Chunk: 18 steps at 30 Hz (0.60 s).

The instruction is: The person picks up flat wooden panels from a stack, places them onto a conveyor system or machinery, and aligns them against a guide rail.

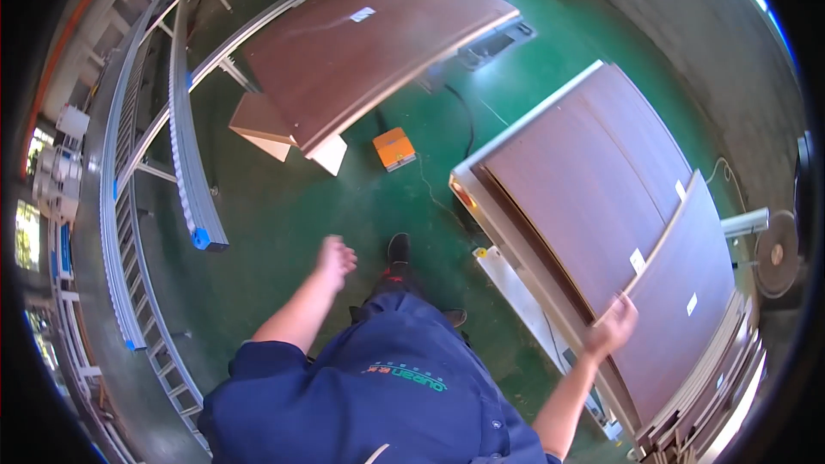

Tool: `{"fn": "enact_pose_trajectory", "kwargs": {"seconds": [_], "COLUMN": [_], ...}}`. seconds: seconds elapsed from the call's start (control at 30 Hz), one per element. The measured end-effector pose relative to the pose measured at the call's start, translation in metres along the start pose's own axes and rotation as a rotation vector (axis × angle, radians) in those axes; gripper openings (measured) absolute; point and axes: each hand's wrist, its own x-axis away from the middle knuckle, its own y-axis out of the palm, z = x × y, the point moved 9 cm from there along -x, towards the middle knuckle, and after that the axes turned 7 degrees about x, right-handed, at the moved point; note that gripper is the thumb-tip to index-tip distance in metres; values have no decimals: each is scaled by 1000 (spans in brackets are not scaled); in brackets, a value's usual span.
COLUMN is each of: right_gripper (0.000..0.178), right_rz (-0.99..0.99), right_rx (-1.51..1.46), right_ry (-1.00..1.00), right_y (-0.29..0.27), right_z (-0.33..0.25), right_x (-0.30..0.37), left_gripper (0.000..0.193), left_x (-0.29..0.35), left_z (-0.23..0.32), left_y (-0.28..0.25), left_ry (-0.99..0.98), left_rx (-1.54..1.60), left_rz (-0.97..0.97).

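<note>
My right hand (613, 329) is at the near corner of a brown panel (681, 292), its fingers curled over the panel's light edge. That panel lies on a stack of similar panels, overlapping another brown panel (584, 180) with small white labels along its edge. In front of my body on the left, my left hand (337, 261) hangs in the air over the green floor. Its fingers are loosely bent and a little apart, with nothing in them. The hand is slightly blurred.
A single large brown board (369, 43) rests on a support ahead. Between it and me, an orange foot-pedal-like box (394, 149) sits on the floor with cables nearby. Metal roller rails (185, 137) run along the left. Narrow strips (718, 387) lean beside the stack.
</note>
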Motion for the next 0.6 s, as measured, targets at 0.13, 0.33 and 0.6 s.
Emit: {"fn": "enact_pose_trajectory", "kwargs": {"seconds": [0.13, 0.33, 0.6], "right_gripper": [39, 60, 24], "right_rz": [-866, -1387, -1073], "right_rx": [-425, -992, -938], "right_ry": [-157, 460, 824], "right_y": [235, 443, 450], "right_z": [-215, -365, -400], "right_x": [94, 211, 225], "left_gripper": [64, 88, 50], "left_x": [-16, -53, -119], "left_z": [170, 351, 420], "left_y": [-38, 32, 43], "left_ry": [330, 476, 440], "left_rx": [302, 186, 155], "left_rz": [-27, -149, -109]}}
